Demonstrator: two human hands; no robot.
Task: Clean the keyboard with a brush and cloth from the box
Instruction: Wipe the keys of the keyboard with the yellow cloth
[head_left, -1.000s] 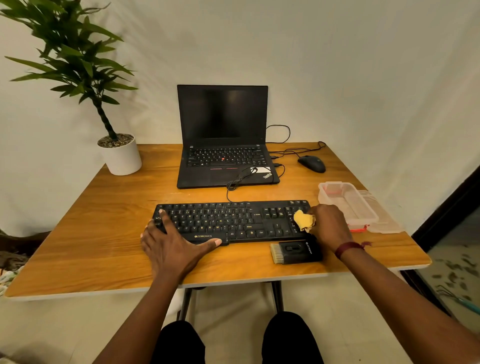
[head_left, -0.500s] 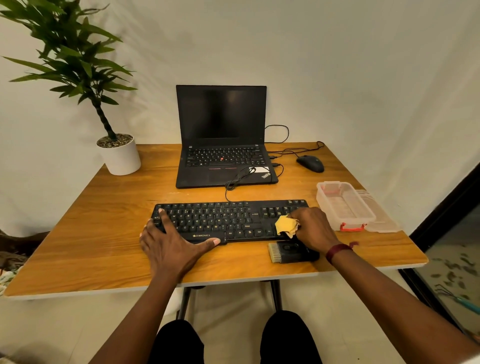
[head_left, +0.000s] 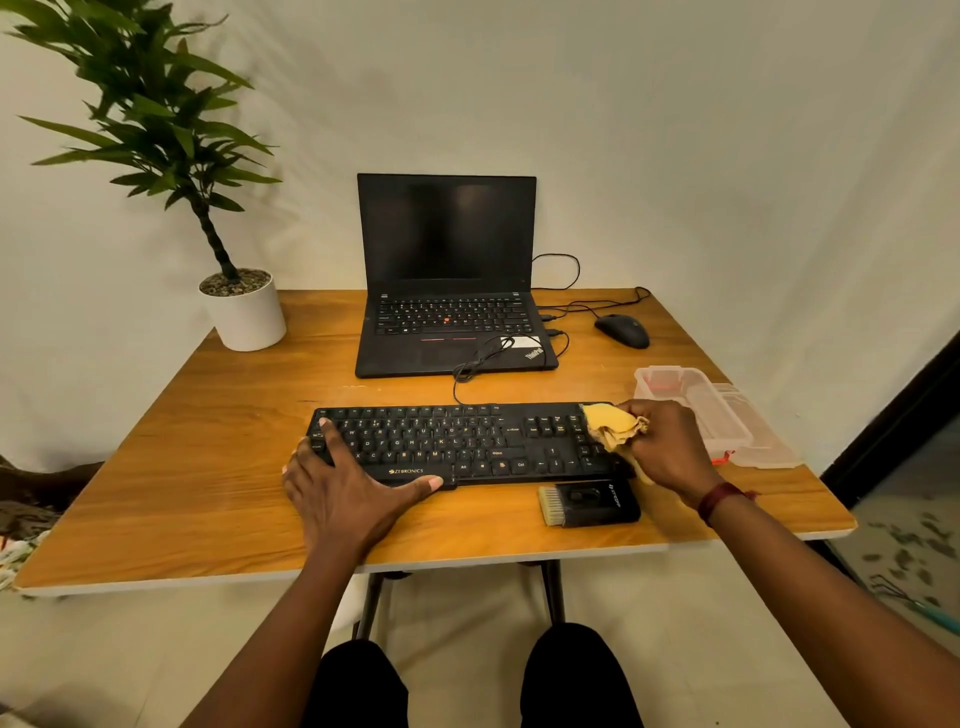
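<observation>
A black keyboard (head_left: 457, 441) lies across the front of the wooden table (head_left: 218, 467). My left hand (head_left: 343, 483) rests flat on its left end, fingers spread, thumb along the front edge. My right hand (head_left: 667, 447) grips a bunched yellow cloth (head_left: 610, 426) and holds it against the keyboard's upper right corner, over the number pad. A black brush (head_left: 589, 503) with pale bristles lies on the table just in front of the keyboard's right end. The clear plastic box (head_left: 691, 402) stands open to the right, with its lid beside it.
Behind the keyboard sits an open black laptop (head_left: 447, 291) with cables trailing over it, and a black mouse (head_left: 622, 330) to its right. A potted plant (head_left: 241, 312) stands at the back left corner. My knees show below the table's front edge.
My right hand with the cloth went left over the number pad, then came back right and up to the keyboard's far right corner. The left hand has stayed in place.
</observation>
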